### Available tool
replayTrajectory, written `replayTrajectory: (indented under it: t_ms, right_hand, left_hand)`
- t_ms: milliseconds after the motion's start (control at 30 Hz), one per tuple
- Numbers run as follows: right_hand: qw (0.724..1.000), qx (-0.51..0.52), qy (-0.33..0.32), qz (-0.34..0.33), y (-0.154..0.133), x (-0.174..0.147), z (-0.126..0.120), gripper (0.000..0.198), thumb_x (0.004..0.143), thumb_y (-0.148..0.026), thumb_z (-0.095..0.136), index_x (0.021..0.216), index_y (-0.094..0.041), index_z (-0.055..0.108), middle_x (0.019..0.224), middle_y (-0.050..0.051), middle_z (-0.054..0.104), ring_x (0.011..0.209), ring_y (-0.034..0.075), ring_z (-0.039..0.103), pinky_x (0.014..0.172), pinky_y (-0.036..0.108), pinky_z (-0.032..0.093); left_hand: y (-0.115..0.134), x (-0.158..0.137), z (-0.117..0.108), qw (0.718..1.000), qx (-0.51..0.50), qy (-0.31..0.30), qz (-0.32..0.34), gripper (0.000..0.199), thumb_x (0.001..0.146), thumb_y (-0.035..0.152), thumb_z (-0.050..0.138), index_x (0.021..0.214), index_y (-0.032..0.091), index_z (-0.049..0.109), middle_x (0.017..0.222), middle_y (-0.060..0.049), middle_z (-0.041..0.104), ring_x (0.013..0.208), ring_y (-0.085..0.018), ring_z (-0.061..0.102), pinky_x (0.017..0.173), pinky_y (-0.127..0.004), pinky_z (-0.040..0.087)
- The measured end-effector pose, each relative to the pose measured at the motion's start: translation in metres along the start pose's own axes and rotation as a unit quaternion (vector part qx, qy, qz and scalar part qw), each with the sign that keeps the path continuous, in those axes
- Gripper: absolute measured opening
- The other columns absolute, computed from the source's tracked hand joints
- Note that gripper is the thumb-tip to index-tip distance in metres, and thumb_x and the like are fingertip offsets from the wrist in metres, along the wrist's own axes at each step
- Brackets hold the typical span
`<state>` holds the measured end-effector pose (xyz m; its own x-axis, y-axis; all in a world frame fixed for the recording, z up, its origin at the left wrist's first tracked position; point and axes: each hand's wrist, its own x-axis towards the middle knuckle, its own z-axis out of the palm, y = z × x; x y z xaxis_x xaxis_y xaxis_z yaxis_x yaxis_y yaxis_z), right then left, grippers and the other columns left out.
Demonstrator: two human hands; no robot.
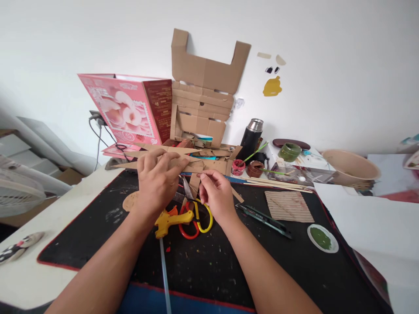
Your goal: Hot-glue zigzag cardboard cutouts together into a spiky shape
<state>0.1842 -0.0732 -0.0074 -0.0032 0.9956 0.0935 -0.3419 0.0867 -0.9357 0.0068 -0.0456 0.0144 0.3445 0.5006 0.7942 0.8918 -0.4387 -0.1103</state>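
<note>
My left hand (160, 176) lies over long, pointed cardboard pieces (127, 165), its fingers bent over them; the thumb is hidden. Beside it, my right hand (216, 192) pinches thumb and forefinger at the lower edge of a cardboard strip (214, 166). Below the hands is a yellow glue gun (172, 221) with a long clear glue stick (164, 274) running from its back. Scissors with yellow and red handles (207, 229) lie against it. Right of my right wrist is a dark green utility knife (265, 221). A round cardboard piece (130, 200) sits partly behind my left wrist.
A pink box (124, 109) and an unfolded cardboard box (203, 102) lean at the wall. Paint jars (238, 167), a black thermos (251, 137) and wooden sticks (278, 185) stand or lie at the back right. Corrugated cardboard (290, 206) and a green paint lid (322, 238) lie rightward.
</note>
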Motion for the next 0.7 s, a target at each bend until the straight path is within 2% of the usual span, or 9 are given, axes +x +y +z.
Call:
replayTrajectory:
  t_ms: [433, 700]
  right_hand:
    - [1.0, 0.012, 0.006, -0.002, -0.0041, -0.0006, 0.0011, 0.024, 0.085, -0.044, 0.07, 0.087, -0.02, 0.068, 0.05, -0.008, 0.055, 0.036, 0.008, 0.044, 0.036, 0.02, 0.031]
    - [1.0, 0.02, -0.002, -0.008, -0.0035, -0.0004, 0.0004, 0.029, 0.087, -0.049, 0.072, 0.088, -0.021, 0.069, 0.051, -0.008, 0.056, 0.036, 0.008, 0.044, 0.036, 0.02, 0.032]
  left_hand:
    - [-0.0015, 0.0006, 0.0044, 1.0, 0.003, 0.016, -0.001, 0.029, 0.097, 0.018, 0.068, 0.118, 0.03, 0.084, 0.118, -0.008, 0.08, 0.115, -0.035, 0.06, 0.095, -0.052, 0.042]
    - [-0.0023, 0.0029, 0.0056, 1.0, -0.009, 0.019, -0.012, 0.027, 0.099, 0.019, 0.068, 0.115, 0.031, 0.085, 0.113, -0.007, 0.082, 0.109, -0.033, 0.062, 0.09, -0.05, 0.044]
